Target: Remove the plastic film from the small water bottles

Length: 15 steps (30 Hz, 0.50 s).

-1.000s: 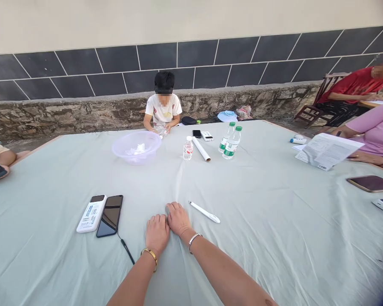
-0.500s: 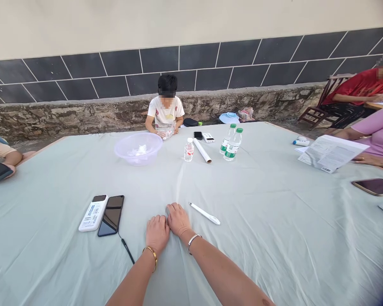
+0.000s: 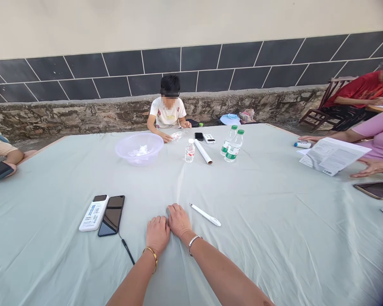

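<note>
My left hand (image 3: pixel 157 234) rests on the cloth-covered table, its fingers curled down and closed. Beside it and touching it lies my right hand (image 3: pixel 179 220), also closed. A small greyish patch shows at the inner edge of the right fingers; whatever is under either hand is hidden. Just right of my right hand lies a slim white pen-like tool (image 3: pixel 205 214) with a metal tip, probably a utility knife. To the left of my left hand are a dark smartphone (image 3: pixel 111 216) with a black strap (image 3: pixel 127 250) and a white power bank (image 3: pixel 94 213).
Across the table (image 3: pixel 242 182) stand a lilac basin (image 3: pixel 138 155) holding white material, a small bottle (image 3: pixel 190 151), a white roll (image 3: pixel 203 152) and two green-capped bottles (image 3: pixel 232 146). A person (image 3: pixel 167 110) sits opposite. At right, another person's hand is near printed sheets (image 3: pixel 333 155).
The person opposite has set the clear plastic bundle down on the table and spread their hands apart. At right, a person's hands have moved around the papers. My hands have stayed put.
</note>
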Each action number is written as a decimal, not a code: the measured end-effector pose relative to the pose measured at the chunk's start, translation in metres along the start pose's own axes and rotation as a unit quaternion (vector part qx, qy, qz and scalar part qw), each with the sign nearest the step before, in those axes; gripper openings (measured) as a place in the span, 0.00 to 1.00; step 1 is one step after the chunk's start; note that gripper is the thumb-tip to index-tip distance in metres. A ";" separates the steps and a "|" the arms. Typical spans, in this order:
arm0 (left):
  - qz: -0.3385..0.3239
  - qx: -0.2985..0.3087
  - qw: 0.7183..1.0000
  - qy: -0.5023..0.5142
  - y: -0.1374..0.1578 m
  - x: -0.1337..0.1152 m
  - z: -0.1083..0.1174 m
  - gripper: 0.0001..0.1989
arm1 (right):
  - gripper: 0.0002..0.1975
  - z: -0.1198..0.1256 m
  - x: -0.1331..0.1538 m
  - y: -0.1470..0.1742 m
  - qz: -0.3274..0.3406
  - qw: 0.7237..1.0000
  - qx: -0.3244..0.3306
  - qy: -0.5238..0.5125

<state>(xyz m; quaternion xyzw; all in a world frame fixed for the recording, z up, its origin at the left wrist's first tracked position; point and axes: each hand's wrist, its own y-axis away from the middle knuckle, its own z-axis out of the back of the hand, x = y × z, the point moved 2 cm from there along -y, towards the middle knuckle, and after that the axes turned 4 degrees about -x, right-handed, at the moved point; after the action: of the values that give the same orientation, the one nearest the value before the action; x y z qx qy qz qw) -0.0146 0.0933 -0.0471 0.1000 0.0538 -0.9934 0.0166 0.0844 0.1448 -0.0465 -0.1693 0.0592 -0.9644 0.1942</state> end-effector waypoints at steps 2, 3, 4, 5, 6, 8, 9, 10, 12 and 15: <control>0.000 0.001 1.000 0.002 0.000 0.000 -0.001 0.09 | 0.15 -0.001 0.000 -0.001 0.000 1.000 0.001 0.003; 0.000 0.000 1.000 0.003 0.000 0.001 -0.001 0.09 | 0.15 -0.001 -0.001 -0.001 0.001 1.000 0.001 0.004; 0.000 0.000 1.000 0.004 0.000 0.001 -0.001 0.09 | 0.15 -0.002 -0.001 -0.001 0.002 1.000 0.001 0.005; 0.000 -0.001 1.000 0.004 0.000 0.001 -0.001 0.09 | 0.15 -0.002 -0.001 -0.001 0.003 1.000 0.001 0.006; 0.000 -0.001 1.000 0.004 0.000 0.001 -0.001 0.09 | 0.15 -0.002 -0.001 -0.001 0.004 1.000 0.001 0.007; 0.001 -0.001 1.000 0.005 0.000 0.001 -0.001 0.09 | 0.15 -0.003 -0.002 -0.001 0.004 1.000 0.002 0.009; 0.000 -0.001 1.000 0.006 0.000 0.001 -0.001 0.09 | 0.15 -0.003 -0.002 -0.001 0.004 1.000 0.002 0.010; 0.000 -0.001 1.000 0.006 0.000 0.001 -0.001 0.09 | 0.15 -0.004 -0.002 -0.001 0.004 1.000 0.002 0.011; 0.000 -0.001 1.000 0.007 -0.001 0.001 -0.001 0.09 | 0.15 -0.004 -0.002 -0.001 0.003 1.000 0.002 0.012; -0.001 -0.001 1.000 0.008 -0.001 0.001 0.000 0.09 | 0.15 -0.004 -0.002 -0.002 0.003 1.000 0.001 0.014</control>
<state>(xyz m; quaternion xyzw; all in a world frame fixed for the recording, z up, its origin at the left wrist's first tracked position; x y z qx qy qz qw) -0.0154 0.0946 -0.0475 0.1078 0.0555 -0.9925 0.0152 0.0837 0.1471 -0.0507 -0.1549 0.0617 -0.9662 0.1967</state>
